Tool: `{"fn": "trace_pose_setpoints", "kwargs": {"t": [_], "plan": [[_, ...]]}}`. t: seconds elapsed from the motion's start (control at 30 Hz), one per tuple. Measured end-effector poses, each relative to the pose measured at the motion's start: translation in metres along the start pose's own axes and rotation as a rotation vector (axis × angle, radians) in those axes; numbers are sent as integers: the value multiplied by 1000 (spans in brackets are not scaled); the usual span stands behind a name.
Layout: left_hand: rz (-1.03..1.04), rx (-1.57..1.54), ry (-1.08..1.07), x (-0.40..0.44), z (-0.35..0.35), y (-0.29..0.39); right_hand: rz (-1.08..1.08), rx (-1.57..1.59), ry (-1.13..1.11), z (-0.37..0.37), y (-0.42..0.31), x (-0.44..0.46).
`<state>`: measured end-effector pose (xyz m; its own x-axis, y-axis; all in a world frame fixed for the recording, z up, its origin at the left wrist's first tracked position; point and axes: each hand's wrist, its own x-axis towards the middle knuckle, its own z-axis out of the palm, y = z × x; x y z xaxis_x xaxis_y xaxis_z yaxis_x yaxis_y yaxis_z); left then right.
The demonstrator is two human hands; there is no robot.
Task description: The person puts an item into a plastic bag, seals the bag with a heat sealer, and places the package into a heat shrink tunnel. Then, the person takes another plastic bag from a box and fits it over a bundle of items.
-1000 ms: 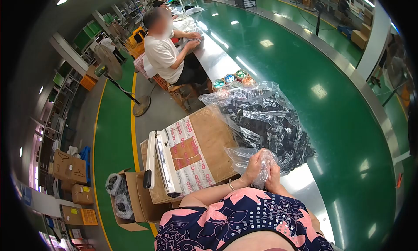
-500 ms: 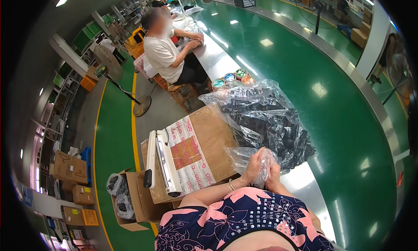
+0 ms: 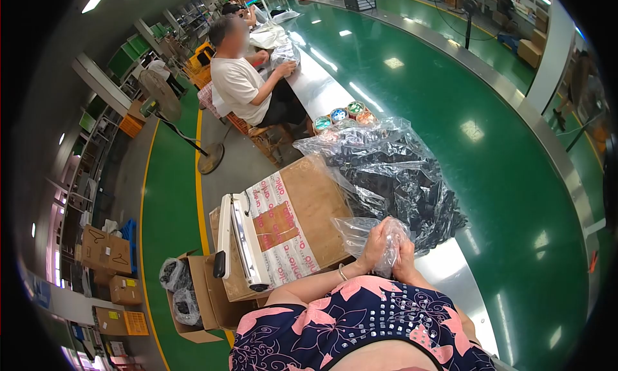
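Close to my chest, both hands grip a clear plastic bag (image 3: pixel 351 234). My left hand (image 3: pixel 373 247), with a bracelet at the wrist, has its fingers closed on the bag's left side. Beside it my right hand (image 3: pixel 404 261) is closed on the same bag from the right. Crumpled film shows between the two hands, and I cannot make out whether anything is inside. Just beyond them, a large clear plastic sack (image 3: pixel 399 178) filled with black items lies on the metal table. A white bag sealer (image 3: pixel 248 242) rests to the left on a taped cardboard box (image 3: pixel 315 204).
Several round tubs (image 3: pixel 339 115) of coloured pieces stand past the sack. Along the table (image 3: pixel 322 81), a seated person (image 3: pixel 241 81) handles a plastic bag. An open carton (image 3: pixel 193 294) with plastic-wrapped black items sits low left. A standing fan (image 3: pixel 161 94) is further off.
My hands and the bag stay nearly in place. Along the table, the seated person has raised a plastic bag and moved their hands apart.
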<state>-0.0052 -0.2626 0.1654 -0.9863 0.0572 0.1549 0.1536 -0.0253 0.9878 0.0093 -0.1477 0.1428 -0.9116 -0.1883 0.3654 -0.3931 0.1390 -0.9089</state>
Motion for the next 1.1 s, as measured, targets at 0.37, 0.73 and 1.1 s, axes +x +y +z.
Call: {"fn": "trace_pose_setpoints", "kwargs": {"t": [0.37, 0.73, 1.1], "plan": [[-25, -53, 13, 0, 1, -14, 18, 42, -12, -3, -9, 4], [-34, -31, 31, 0, -1, -14, 8, 14, -8, -1, -7, 4], [-50, -18, -7, -2, -2, -4, 46, 6, -17, -1, -6, 2]]}}
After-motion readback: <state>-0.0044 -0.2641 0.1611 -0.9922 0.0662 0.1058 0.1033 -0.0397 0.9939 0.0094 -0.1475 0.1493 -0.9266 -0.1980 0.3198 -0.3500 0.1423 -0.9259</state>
